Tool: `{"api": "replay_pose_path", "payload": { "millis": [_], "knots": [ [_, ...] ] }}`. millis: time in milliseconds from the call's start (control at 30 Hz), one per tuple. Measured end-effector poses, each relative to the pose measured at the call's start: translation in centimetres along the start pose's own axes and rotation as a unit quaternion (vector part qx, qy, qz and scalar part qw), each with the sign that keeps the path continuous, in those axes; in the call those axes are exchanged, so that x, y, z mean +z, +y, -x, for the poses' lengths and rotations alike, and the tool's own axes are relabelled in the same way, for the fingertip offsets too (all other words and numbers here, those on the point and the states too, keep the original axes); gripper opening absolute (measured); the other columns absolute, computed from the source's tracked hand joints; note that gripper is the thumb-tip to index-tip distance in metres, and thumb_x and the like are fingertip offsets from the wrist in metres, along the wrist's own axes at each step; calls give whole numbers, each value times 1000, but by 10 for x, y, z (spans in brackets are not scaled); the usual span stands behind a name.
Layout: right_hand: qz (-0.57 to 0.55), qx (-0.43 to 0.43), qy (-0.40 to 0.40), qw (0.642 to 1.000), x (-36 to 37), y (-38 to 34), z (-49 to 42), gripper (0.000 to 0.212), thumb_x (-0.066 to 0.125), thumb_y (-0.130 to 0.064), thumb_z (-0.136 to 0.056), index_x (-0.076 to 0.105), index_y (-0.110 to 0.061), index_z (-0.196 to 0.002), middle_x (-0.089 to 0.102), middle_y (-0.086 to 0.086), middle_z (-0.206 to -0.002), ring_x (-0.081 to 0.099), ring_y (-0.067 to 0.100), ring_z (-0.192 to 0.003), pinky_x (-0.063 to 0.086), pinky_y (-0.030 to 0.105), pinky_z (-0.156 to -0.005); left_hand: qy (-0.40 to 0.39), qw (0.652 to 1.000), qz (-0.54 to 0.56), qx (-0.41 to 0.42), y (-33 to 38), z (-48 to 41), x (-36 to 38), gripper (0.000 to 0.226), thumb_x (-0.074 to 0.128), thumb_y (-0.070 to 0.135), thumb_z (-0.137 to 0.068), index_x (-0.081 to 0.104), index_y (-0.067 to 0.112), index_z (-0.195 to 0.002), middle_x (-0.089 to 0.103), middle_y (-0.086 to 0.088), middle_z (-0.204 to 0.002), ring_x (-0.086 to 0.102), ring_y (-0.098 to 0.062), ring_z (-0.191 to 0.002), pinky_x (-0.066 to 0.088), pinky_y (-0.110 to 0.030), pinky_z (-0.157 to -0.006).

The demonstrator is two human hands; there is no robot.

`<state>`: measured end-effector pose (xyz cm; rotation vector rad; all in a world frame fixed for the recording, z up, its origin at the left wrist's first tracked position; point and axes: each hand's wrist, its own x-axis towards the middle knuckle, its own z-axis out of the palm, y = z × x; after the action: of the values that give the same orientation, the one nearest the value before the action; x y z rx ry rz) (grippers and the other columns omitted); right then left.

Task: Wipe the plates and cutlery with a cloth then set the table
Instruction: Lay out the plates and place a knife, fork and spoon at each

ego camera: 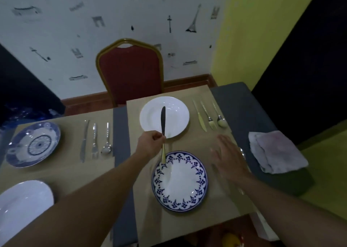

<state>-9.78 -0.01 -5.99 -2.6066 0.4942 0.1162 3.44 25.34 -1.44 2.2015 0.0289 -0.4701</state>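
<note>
left hand (150, 143) pinches knife (163, 120) over white plate (176, 119) | right hand (230, 159) released, blurred | cloth (277, 151) right of patterned plate (201, 181)

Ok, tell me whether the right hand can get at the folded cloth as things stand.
Probably yes: the right hand is open beside the cloth, which lies uncovered on the grey mat with nothing between them.

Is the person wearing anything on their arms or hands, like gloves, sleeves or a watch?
No. Both forearms are bare as far as the picture shows, with no sleeve in view. The left hand wears no glove, ring or watch strap that I can see. The right hand is ungloved too, but it is blurred, so small jewellery cannot be ruled out.
</note>
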Motion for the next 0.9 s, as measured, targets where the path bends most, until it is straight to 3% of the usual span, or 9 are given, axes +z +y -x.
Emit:
{"api": "replay_pose_path", "payload": {
  "millis": [133, 233, 300, 367, 400, 567, 733, 833, 900],
  "knots": [
    [30, 33, 20, 999, -19, 61, 11, 56, 46, -34, -110, 39, -8, -159, 34, 11, -168, 23, 28, -159, 19, 44, -125, -41, 999, 4, 9, 27, 8, 60, 13, 69, 20, -92, 76, 9, -91, 74, -10, -80, 71, -23, -73, 63, -40, -77],
    [40, 65, 14, 997, -31, 103, 21, 57, 36, -41, -112, 32, -15, -163, 25, 6, -172, 13, 22, -161, 14, 46, -129, -76, 997, -5, -1, 39, 12, 100, 13, 69, 20, -93, 73, 10, -87, 73, -14, -81, 69, -24, -71, 61, -35, -72],
    [66, 63, 16, 996, -36, 130, 25, 58, 23, -46, -112, 36, -15, -159, 35, 9, -167, 24, 28, -159, 22, 51, -127, -97, 995, -22, -9, 42, 12, 122, 13, 69, 21, -92, 74, 12, -84, 74, -10, -81, 73, -26, -78, 62, -41, -80],
    [97, 67, 16, 993, -37, 156, 23, 68, 9, -51, -109, 44, -11, -152, 50, 17, -156, 43, 37, -148, 38, 56, -117, -117, 992, -31, -33, 46, 14, 141, 12, 69, 18, -93, 74, 10, -85, 75, -11, -83, 75, -25, -80, 62, -41, -82],
    [107, 80, 10, 991, -37, 166, 22, 71, 7, -51, -107, 44, -10, -152, 49, 19, -156, 43, 38, -147, 39, 57, -116, -126, 990, -32, -49, 48, 16, 150, 12, 68, 16, -93, 74, 8, -86, 76, -13, -84, 75, -25, -79, 63, -39, -81],
    [123, 96, -12, 988, -18, 202, 17, 74, -5, -54, -103, 8, -18, -166, 16, 12, -173, 18, 32, -160, 22, 53, -125, -184, 973, -95, -105, 52, 23, 188, 14, 65, 15, -96, 74, 5, -99, 76, -11, -92, 74, -22, -84, 60, -30, -79],
    [110, 98, -13, 989, -2, 213, 16, 67, 3, -54, -104, 2, -25, -164, 10, 7, -174, 13, 32, -161, 21, 57, -124, -211, 950, -198, -116, 48, 25, 210, 20, 73, 17, -90, 69, 6, -105, 68, -2, -88, 66, -15, -81, 52, -20, -62],
    [109, 92, -2, 990, 0, 215, 17, 66, 3, -54, -104, 2, -27, -164, 3, 2, -173, 7, 29, -161, 17, 56, -125, -222, 935, -259, -99, 41, 21, 217, 39, 77, 9, -79, 66, -2, -115, 71, -14, -108, 72, -25, -93, 63, -34, -73],
    [110, 92, 1, 990, 0, 217, 17, 66, 2, -54, -104, 2, -27, -164, -1, 0, -172, 3, 27, -161, 15, 56, -126, -244, 914, -314, -82, 41, 23, 217, 53, 82, 15, -77, 64, 0, -125, 67, -15, -117, 69, -27, -104, 59, -31, -85]
  ]
}}
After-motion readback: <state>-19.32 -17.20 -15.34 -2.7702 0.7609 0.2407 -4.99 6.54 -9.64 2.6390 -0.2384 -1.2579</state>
